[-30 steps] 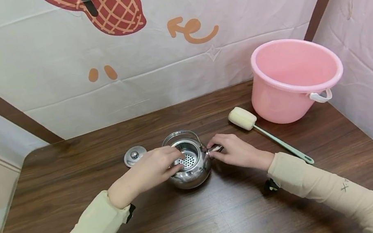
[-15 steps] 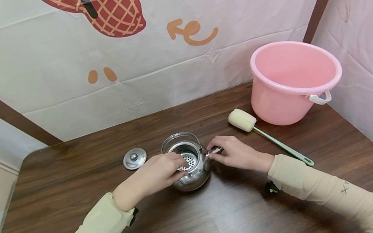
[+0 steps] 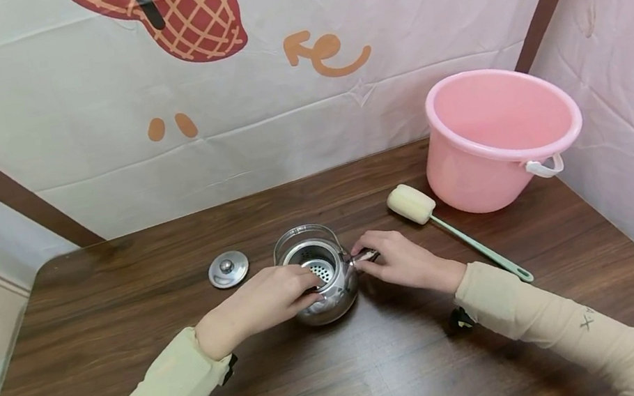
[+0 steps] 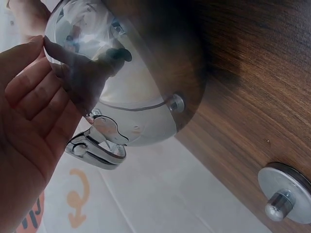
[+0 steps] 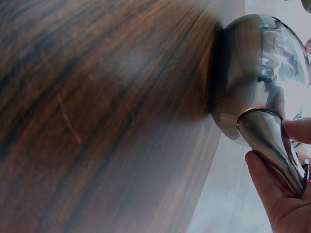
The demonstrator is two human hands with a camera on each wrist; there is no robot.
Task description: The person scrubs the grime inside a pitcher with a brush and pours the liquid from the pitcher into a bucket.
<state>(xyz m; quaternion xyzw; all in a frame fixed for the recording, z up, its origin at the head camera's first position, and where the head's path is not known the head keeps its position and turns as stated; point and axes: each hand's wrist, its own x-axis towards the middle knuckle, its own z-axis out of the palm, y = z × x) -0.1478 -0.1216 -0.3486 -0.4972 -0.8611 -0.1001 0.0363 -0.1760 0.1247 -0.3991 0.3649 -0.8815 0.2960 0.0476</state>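
Note:
A shiny steel teapot (image 3: 333, 303) stands upright on the wooden table, its top uncovered. Inside the mouth shows a perforated strainer (image 3: 321, 271). My left hand (image 3: 267, 299) holds the near left side of the rim, thumb outside and fingertips over the opening; the left wrist view has that thumb against the mirror-like body (image 4: 131, 58). On the other side, my right hand (image 3: 401, 259) pinches the spout (image 5: 267, 136) between thumb and fingers. The knobbed lid (image 3: 228, 270) lies left of the pot. Behind the mouth rises the wire bail handle (image 3: 301, 229).
To the right lies a sponge brush (image 3: 412, 204) with a long green handle, slanting toward the right sleeve. Behind it a pink bucket (image 3: 466, 178) with a white handle stands at the back right corner. A printed cloth (image 3: 258, 152) hangs along the table's far edge.
My left hand has shifted slightly right and nearer along the teapot's rim. The right hand keeps its hold on the spout; the teapot stays in about the same place.

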